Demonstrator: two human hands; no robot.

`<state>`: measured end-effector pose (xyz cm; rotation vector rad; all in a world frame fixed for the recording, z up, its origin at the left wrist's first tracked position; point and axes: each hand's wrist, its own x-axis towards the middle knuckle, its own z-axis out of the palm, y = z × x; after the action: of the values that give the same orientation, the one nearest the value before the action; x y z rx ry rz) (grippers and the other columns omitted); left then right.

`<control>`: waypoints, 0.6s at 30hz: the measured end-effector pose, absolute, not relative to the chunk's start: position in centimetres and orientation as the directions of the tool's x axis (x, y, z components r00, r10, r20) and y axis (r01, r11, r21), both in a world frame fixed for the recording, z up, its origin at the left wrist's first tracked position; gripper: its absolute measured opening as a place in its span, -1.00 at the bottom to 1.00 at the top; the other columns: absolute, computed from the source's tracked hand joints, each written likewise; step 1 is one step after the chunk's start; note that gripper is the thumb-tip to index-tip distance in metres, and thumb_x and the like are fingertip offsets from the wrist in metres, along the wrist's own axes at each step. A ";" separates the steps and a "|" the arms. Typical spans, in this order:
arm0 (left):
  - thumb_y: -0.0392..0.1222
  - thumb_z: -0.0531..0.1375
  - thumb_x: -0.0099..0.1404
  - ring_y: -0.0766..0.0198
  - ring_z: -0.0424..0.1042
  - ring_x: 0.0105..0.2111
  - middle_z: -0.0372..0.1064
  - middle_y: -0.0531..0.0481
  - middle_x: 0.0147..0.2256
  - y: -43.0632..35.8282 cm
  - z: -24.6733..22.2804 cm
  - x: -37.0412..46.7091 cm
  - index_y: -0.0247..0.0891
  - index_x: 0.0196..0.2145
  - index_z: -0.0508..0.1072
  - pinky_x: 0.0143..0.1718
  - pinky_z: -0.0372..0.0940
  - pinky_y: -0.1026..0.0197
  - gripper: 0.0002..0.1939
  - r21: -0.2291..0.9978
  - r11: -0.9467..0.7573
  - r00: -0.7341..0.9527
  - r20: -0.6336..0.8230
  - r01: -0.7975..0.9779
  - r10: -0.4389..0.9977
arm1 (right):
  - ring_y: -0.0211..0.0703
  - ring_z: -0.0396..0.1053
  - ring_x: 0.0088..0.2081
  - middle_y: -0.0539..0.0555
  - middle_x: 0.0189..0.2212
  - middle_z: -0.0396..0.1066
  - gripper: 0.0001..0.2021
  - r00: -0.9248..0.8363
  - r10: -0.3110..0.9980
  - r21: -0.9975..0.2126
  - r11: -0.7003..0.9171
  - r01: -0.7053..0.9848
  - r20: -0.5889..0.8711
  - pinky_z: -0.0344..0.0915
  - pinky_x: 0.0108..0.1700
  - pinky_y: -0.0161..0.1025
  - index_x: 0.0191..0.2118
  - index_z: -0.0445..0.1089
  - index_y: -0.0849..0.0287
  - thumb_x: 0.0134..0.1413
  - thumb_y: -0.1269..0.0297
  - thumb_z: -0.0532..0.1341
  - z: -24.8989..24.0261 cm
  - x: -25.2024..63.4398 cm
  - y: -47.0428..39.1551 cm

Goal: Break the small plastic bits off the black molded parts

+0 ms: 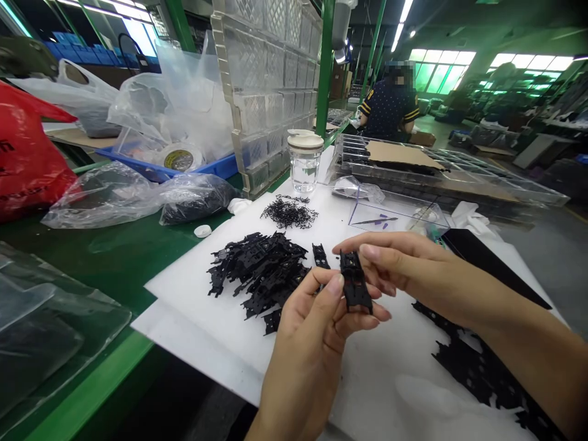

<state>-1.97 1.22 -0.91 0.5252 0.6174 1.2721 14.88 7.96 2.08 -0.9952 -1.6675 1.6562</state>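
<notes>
Black slotted part [357,297] is, in the head view, held up over the white sheet [215,321], to the right of the heap of black parts [257,269]. The left hand [303,352] grasps it between thumb and fingers; the right hand [418,269] has its thumb and fingertips at the part's upper end, though I cannot tell whether they pinch it. Just right of the heap lies another black part [320,256]. Beyond the heap are a pile of small black pieces [289,212] and, farther back, a lidded cup [305,168]. Left of the heap, the green worktop [110,254] carries a clear bag with dark contents [197,197].
</notes>
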 end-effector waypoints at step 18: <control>-0.29 0.13 0.54 0.41 0.54 -0.39 0.57 -0.05 -0.36 1.4 -1.2 -2.3 -0.38 -0.28 0.53 -0.29 0.47 0.43 -0.76 0.624 0.230 0.173 -0.151 -0.747 0.973 | -0.42 0.51 -0.47 -0.06 -0.50 0.53 -0.84 -0.653 0.741 -0.922 -0.348 -0.170 -0.159 0.33 -0.40 -0.48 -0.05 0.65 0.13 0.35 0.29 0.34 1.2 13.1 7.9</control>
<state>-2.26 1.43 -1.20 0.4612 0.5912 1.2825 13.10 7.87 1.22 -0.7772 -1.2967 2.0391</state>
